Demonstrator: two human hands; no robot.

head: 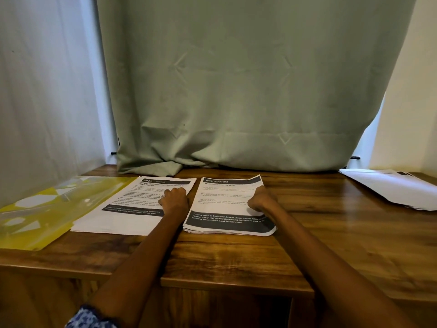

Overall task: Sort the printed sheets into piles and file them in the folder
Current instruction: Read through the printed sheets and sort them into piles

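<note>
A broad wooden table point(331, 233) with a dark, streaky grain fills the near half of the view, and a pale green curtain point(248, 91) hangs along its far edge, its hem bunched on the wood. At the far left lies a glossy yellow plastic folder point(47, 209), flat and part transparent, its long side running from near left to far right. Just right of it, overlapping its edge, sits a thin pile of printed sheets point(118, 221), white with dark banner bars, its long axis running near to far and tilted slightly right at the top. Beside that, apart by a narrow strip of wood, a thicker stack point(224, 209) headed "MULTI-ROOM" lies almost square to the near table edge, long axis near to far, with its far right corner creased. At the far right edge a loose spread of white papers point(390, 188) lies well apart from both piles. The left hand point(175, 200) rests on the right edge of the thin pile with fingers curled under; whether they grip a sheet cannot be told. The right hand point(261, 201) rests on the right side of the thick stack, fingers curled down onto the top sheet, and whether they pinch it cannot be told. A blue patterned sleeve point(91, 317) shows at the bottom left.
</note>
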